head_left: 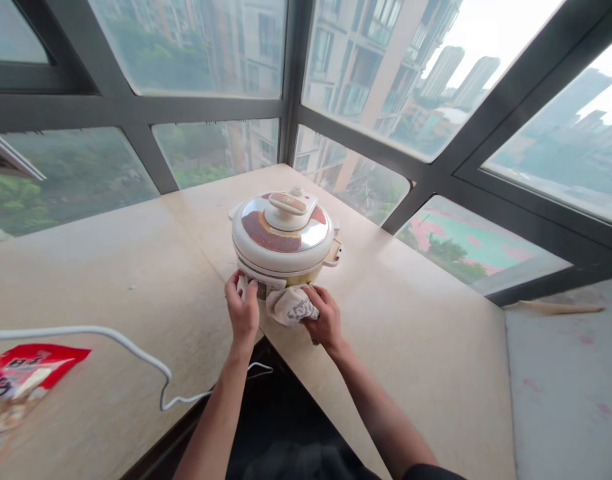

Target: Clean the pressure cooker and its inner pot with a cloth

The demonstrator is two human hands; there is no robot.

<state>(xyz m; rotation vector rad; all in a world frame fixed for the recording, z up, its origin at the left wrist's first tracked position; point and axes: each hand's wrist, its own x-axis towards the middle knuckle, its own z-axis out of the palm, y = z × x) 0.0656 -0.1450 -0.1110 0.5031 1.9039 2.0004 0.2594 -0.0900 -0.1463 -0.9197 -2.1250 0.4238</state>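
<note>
A white electric cooker [286, 233] with a shiny, brown-patterned lid stands upright on the pale countertop, near the window corner. The fingers of my left hand [243, 307] are curled round the left front edge of its base. The thumb lies against the dark control panel [261, 289]. In my right hand [325, 317] a bunched, pale patterned cloth [292, 305] is gripped, and it touches the lower front of the cooker, right of the panel. Part of the panel is hidden by the left hand and the cloth.
On the left a white cord [131, 345] runs across the counter [406, 333] and over its front edge. A red printed food packet [23, 387] lies at the lower left. Dark-framed windows [291, 87] close in the back and sides.
</note>
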